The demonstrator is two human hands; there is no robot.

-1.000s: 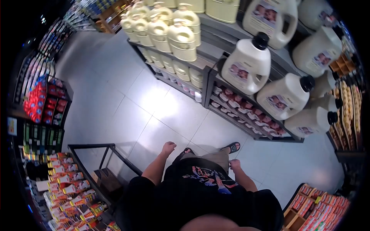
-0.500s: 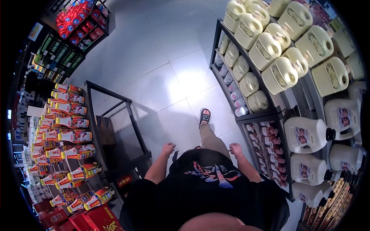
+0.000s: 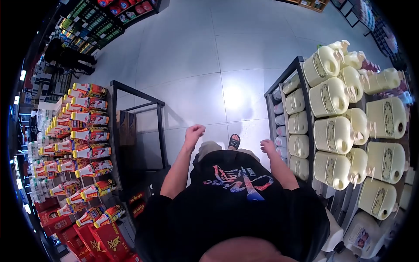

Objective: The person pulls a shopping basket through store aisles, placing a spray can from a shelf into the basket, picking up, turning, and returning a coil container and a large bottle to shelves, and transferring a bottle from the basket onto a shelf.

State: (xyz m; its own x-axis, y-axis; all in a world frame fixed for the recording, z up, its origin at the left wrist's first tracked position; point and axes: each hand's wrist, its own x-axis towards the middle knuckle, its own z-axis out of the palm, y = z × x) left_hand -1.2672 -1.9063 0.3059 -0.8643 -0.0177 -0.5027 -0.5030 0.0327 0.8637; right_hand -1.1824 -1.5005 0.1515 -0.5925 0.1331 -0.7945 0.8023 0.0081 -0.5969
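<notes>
My left hand [image 3: 194,133] hangs in front of my body over the floor, its fingers curled in loosely; no object shows in it. Nearest to it is the black frame [image 3: 160,131] of the left stand. On the other side, my right hand [image 3: 267,146] is held low near the right shelf, fingers bent, also with no object visible. Cream pump bottles [image 3: 330,133] stand on that shelf's top, with more cream bottles [image 3: 298,146] on a tier below. Neither hand touches the goods.
Bottles with yellow caps [image 3: 91,134] and red boxes [image 3: 110,238] fill the left stand. A person in dark clothes [image 3: 65,54] is at the far left. White jugs [image 3: 364,233] sit at the lower right. My sandalled foot [image 3: 234,142] shows on the tiled floor [image 3: 183,61].
My view has turned right and moved forward along the aisle. The cream bottles have come alongside my right hand, and the white jugs have slid to the lower right. Both hands stay without objects.
</notes>
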